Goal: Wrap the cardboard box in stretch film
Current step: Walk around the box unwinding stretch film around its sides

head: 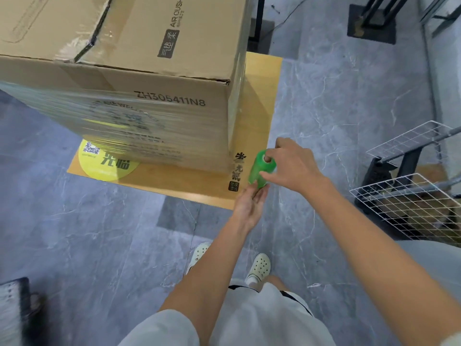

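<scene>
A large cardboard box [139,71] stands on a flat sheet of cardboard [199,181] on the floor. Clear stretch film [119,128] covers the lower part of its near face, up to about the printed code. A green roll of stretch film [259,168] is held upright at the box's near right corner. My right hand [289,166] grips the roll's top end, with a finger in the core. My left hand [249,206] supports the roll's bottom end from below with its fingers lightly curled round it.
Grey marble-patterned floor [336,101] surrounds the box. White wire grid racks [409,201] on a dark frame stand at the right. Black stand bases [371,23] sit at the top right. A dark object [15,310] lies at the bottom left. My feet in white clogs [259,268] are below.
</scene>
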